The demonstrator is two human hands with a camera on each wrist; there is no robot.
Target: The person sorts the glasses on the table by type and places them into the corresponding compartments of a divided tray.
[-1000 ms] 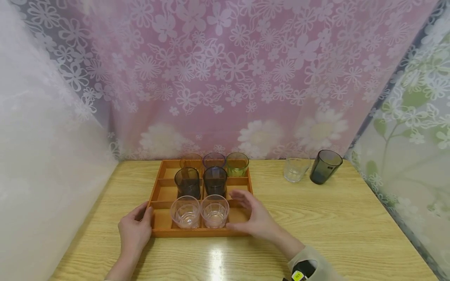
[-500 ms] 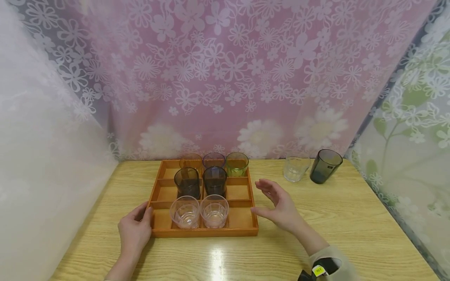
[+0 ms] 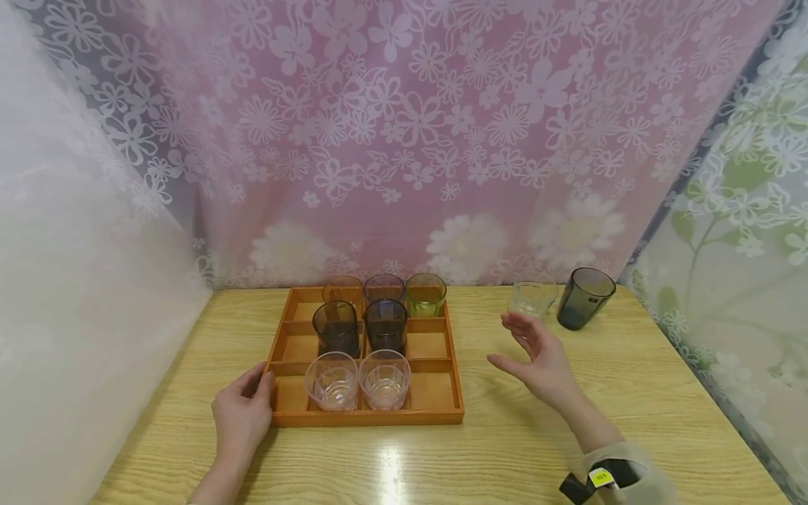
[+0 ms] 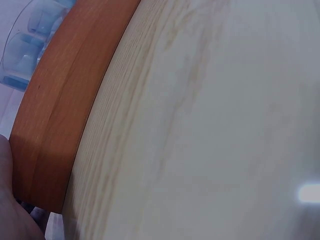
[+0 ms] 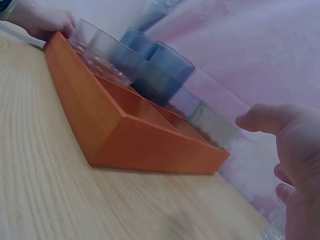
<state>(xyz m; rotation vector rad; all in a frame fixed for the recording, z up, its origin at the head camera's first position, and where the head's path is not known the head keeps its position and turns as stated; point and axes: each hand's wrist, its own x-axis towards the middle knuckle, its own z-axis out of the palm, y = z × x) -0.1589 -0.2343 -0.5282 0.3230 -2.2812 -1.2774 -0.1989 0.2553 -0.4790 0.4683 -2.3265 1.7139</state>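
Observation:
My left hand (image 3: 241, 419) grips the front left corner of a divided wooden tray (image 3: 366, 419), thumb against its left wall. In the tray's front row stand two clear glasses (image 3: 333, 386). Behind them are two dark glasses (image 3: 337, 331), and at the back an amber glass (image 3: 343, 287), a bluish-purple glass (image 3: 384, 287) and a green glass (image 3: 426, 298). My right hand (image 3: 544, 365) is over the table right of the tray, holding nothing, thumb and fingers spread apart. Its fingertips overlap the lower part of another clear glass (image 3: 532, 296) in the head view.
A tall grey tumbler (image 3: 583, 301) stands at the back right, beside the loose clear glass. Flowered pink curtain (image 3: 404, 154) hangs behind the wooden table (image 3: 391, 463). White sheeting (image 3: 95, 245) borders the left side, and a leaf-patterned curtain (image 3: 738, 266) the right.
My right hand has moved from beside the front clear glass in the tray, out over the right rim and toward the loose clear glass. My left hand and the tray have stayed put.

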